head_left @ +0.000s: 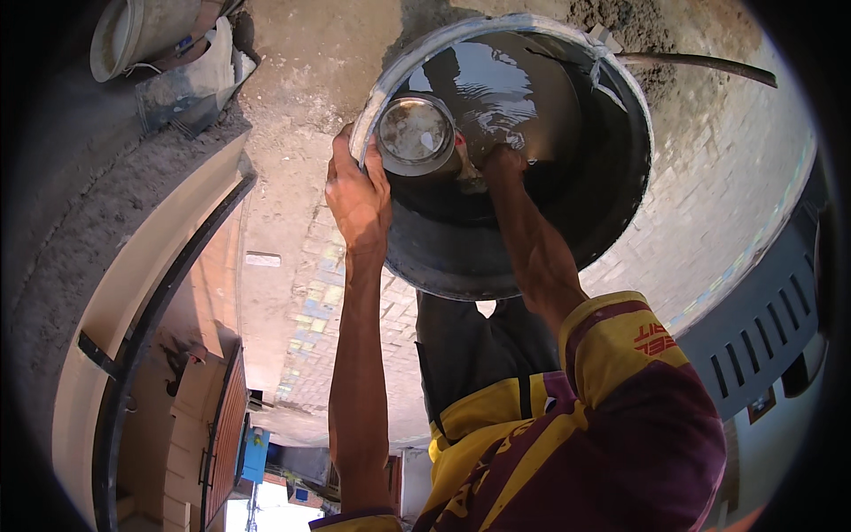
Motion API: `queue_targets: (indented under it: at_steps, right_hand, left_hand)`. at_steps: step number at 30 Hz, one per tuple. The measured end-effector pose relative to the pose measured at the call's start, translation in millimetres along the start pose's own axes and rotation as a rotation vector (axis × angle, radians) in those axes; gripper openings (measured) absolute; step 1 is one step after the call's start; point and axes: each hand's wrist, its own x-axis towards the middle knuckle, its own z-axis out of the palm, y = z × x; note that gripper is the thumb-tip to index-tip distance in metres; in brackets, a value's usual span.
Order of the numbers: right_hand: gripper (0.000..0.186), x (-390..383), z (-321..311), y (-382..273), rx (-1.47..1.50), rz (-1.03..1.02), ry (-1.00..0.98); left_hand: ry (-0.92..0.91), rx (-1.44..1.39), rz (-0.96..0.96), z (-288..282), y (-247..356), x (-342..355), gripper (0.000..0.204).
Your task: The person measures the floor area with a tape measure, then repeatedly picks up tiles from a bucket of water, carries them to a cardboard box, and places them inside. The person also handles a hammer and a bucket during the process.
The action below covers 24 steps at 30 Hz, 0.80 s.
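Observation:
My left hand point(356, 191) grips the pale rim of a large dark round tub point(523, 262) at its left side, thumb inside. My right hand point(503, 161) reaches down into the murky water point(470, 80); its fingertips are hidden. Just left of it, a pale object with a red part point(468, 173) is partly submerged, too unclear to name. A round metal pot or lidded container point(413, 133) sits inside the tub against its left wall, beside my left hand.
A pale bucket point(113, 40) and a crumpled sack point(191, 89) lie at upper left. A dark bar point(691, 62) extends right from the tub beside wet mortar point(620, 18). A small pale block point(262, 259) lies on the ground. A low ledge point(160, 248) runs along the left.

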Motion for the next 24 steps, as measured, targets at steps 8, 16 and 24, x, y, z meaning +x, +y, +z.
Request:
queue_targets:
  at_steps: [8, 16, 24]
  right_hand:
    - [0.045, -37.5, 9.8, 7.5, 1.404, 0.353, 0.294]
    - [0.038, -56.9, -0.9, 14.8, 1.872, 0.467, 0.228]
    - [0.046, -32.3, 11.4, 5.3, 2.327, 0.106, 0.259]
  left_hand:
    - [0.057, 0.028, 0.028, 2.6, -7.5, -0.8, 0.037]
    - [0.036, 0.026, -0.009, 0.5, -5.3, -1.4, 0.038]
    - [0.002, 0.045, -0.08, -0.5, 0.4, -0.3, 0.033]
